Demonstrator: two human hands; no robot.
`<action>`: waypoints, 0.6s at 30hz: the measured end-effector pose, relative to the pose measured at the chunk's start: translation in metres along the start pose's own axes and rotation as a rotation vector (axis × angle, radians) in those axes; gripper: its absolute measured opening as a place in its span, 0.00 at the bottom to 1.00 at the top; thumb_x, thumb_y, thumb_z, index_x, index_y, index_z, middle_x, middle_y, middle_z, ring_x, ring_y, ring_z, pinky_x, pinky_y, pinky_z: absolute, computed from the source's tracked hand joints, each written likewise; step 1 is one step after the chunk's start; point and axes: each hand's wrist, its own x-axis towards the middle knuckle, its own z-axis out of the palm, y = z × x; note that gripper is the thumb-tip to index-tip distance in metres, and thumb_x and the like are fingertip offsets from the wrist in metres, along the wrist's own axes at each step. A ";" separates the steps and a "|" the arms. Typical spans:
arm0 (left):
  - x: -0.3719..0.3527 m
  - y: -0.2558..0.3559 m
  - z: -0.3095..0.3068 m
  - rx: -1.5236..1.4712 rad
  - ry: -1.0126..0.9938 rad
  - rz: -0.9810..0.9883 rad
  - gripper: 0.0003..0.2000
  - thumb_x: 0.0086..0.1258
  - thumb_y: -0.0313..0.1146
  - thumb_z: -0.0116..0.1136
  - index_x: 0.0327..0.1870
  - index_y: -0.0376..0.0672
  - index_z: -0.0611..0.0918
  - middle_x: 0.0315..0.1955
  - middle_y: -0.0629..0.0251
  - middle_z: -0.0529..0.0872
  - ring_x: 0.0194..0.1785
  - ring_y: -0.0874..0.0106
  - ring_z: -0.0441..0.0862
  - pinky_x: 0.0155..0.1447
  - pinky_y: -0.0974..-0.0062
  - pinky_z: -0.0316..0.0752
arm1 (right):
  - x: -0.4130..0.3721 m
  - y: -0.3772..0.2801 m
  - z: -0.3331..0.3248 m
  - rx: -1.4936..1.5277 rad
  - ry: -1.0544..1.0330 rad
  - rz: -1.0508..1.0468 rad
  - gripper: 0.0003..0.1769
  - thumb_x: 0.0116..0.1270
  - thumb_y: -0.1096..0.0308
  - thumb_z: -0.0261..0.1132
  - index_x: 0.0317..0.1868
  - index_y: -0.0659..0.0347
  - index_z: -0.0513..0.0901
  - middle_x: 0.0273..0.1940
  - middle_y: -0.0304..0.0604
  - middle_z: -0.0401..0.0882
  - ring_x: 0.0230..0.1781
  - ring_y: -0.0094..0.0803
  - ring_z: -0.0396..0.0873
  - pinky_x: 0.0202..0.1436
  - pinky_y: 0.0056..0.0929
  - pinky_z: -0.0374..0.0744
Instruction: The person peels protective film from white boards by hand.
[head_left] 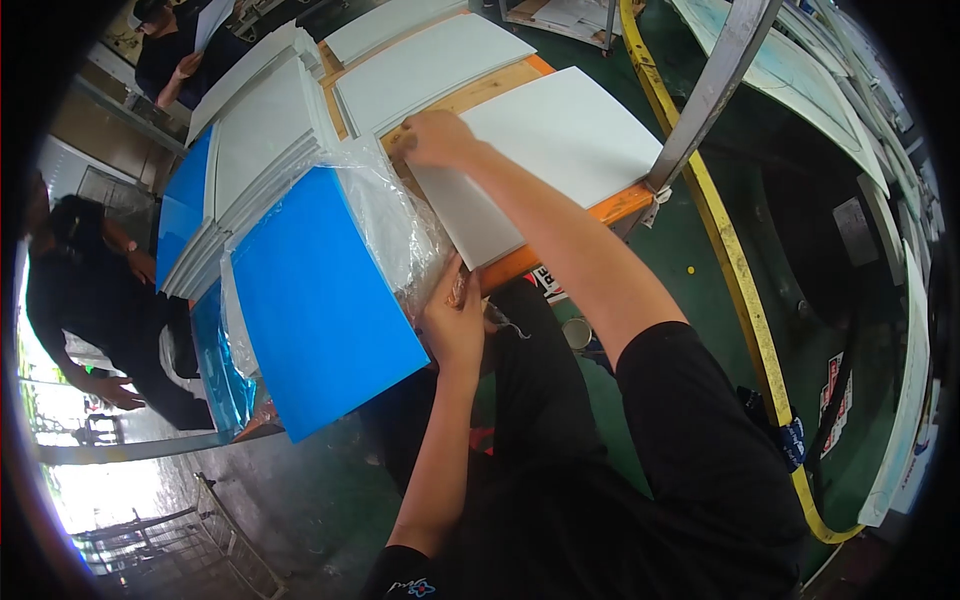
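Observation:
My left hand (453,322) is closed on crinkled clear plastic film (405,235) at the near table edge, beside the right side of a bright blue sheet (315,305). That sheet lies tilted, its near corner jutting past the table. Across the table, my right hand (438,138) has its fingers curled down at the far left corner of a white sheet (565,135). The film's upper end lies close to those fingertips. What they grip, if anything, is hidden.
Stacks of white sheets (265,140) and another white stack (430,70) cover the orange-edged wooden table. A metal post (715,95) rises at its right corner. A yellow rail (720,235) curves along the right. Two people stand at the left, one holding a paper (213,22).

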 end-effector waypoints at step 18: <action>0.004 -0.025 -0.005 -0.088 -0.094 0.054 0.18 0.74 0.36 0.63 0.58 0.32 0.83 0.62 0.57 0.83 0.21 0.76 0.85 0.22 0.82 0.77 | -0.090 0.164 -0.142 -0.335 -0.030 0.955 0.34 0.77 0.42 0.48 0.66 0.60 0.78 0.67 0.55 0.76 0.68 0.52 0.75 0.69 0.47 0.73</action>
